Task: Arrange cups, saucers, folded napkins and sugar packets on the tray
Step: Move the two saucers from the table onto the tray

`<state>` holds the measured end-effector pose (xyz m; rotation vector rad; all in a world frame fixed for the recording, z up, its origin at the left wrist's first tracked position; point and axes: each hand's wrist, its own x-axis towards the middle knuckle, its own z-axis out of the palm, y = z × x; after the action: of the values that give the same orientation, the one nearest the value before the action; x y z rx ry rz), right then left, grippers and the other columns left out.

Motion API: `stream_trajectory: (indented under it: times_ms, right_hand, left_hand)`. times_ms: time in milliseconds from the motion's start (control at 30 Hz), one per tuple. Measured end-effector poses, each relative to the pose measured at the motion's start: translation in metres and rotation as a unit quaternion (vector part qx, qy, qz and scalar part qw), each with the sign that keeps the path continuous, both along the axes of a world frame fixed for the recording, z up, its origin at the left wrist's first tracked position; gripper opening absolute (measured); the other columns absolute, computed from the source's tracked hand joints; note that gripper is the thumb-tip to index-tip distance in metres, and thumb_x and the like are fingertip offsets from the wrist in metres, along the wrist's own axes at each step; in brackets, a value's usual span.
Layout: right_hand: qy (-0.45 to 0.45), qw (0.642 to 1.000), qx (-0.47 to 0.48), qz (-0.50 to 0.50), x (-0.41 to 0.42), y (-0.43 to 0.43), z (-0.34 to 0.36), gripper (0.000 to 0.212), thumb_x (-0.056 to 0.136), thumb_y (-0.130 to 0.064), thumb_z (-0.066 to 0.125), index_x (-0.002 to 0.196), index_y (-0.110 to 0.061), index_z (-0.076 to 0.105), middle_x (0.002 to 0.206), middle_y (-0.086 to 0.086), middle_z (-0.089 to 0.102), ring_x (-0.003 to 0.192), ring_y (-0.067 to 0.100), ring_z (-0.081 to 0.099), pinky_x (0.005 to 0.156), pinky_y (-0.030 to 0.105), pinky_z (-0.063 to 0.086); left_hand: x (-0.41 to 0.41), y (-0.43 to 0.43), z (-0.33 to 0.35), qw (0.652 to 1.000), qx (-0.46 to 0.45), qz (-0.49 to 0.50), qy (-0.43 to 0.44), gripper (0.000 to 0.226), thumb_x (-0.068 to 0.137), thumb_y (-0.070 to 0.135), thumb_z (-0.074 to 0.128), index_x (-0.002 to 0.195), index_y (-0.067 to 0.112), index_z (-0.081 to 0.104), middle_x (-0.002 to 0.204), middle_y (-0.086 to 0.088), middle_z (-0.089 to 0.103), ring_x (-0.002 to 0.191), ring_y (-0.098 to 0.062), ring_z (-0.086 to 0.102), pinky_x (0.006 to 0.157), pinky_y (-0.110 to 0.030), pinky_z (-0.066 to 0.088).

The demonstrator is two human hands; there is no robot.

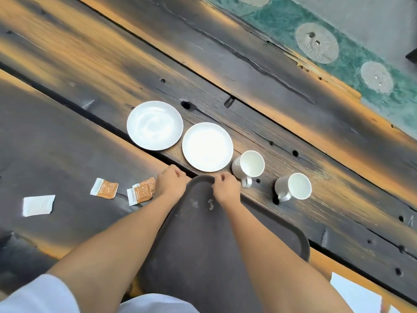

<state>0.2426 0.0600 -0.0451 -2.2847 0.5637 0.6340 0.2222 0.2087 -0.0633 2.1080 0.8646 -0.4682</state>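
Note:
A dark brown tray lies in front of me on the wooden table. My left hand grips its far left corner and my right hand grips its far rim. Just beyond stand two white saucers, one on the left and one on the right. Two white cups lie to the right, one near my right hand and one further right. Orange sugar packets lie left of my left hand, one apart and two overlapping. A folded white napkin lies far left.
The table is dark scorched planks with gaps and knot holes. Its far edge runs along a green patterned floor at the upper right. The near edge is at the lower right by the tray.

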Motion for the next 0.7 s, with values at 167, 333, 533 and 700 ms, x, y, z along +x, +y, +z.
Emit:
stream_trajectory:
  times_ms: [167, 333, 533, 700]
  right_hand:
    - [0.03, 0.997, 0.028, -0.068, 0.027, 0.003, -0.018, 0.037, 0.099, -0.033, 0.031, 0.092, -0.009, 0.059, 0.089, 0.014, 0.072, 0.087, 0.035, 0.069, 0.084, 0.045, 0.056]
    - [0.089, 0.991, 0.045, -0.089, 0.05, 0.006, -0.027, 0.046, 0.103, -0.03, 0.033, 0.101, 0.003, 0.064, 0.088, 0.02, 0.071, 0.074, 0.031, 0.066, 0.075, 0.04, 0.058]
    - [0.101, 0.981, 0.031, -0.16, 0.057, 0.01, -0.039, 0.059, 0.098, -0.043, 0.034, 0.097, 0.005, 0.068, 0.074, 0.016, 0.071, 0.052, 0.026, 0.059, 0.059, 0.037, 0.055]
    - [0.114, 0.97, 0.038, -0.212, 0.06, 0.009, -0.042, 0.049, 0.097, -0.034, 0.038, 0.108, 0.005, 0.065, 0.086, 0.018, 0.07, 0.044, 0.022, 0.055, 0.041, 0.024, 0.039]
  left_hand:
    - [0.03, -0.012, -0.015, 0.981, -0.117, 0.156, -0.008, 0.041, 0.103, 0.033, 0.044, 0.083, 0.003, 0.064, 0.066, -0.007, 0.07, 0.035, -0.011, 0.055, 0.042, -0.021, 0.047]
    - [0.046, -0.019, -0.024, 0.981, -0.131, 0.141, -0.001, 0.049, 0.102, 0.038, 0.047, 0.076, 0.002, 0.066, 0.063, -0.002, 0.071, 0.029, -0.009, 0.053, 0.036, -0.016, 0.044]
    - [0.055, -0.02, -0.038, 0.98, -0.146, 0.132, 0.009, 0.044, 0.101, 0.034, 0.051, 0.08, -0.003, 0.063, 0.062, -0.006, 0.071, 0.03, -0.011, 0.051, 0.037, -0.019, 0.043]
    - [0.059, -0.018, -0.046, 0.979, -0.169, 0.111, 0.002, 0.036, 0.102, 0.028, 0.048, 0.087, -0.001, 0.061, 0.06, -0.007, 0.07, 0.035, -0.015, 0.053, 0.038, -0.023, 0.042]
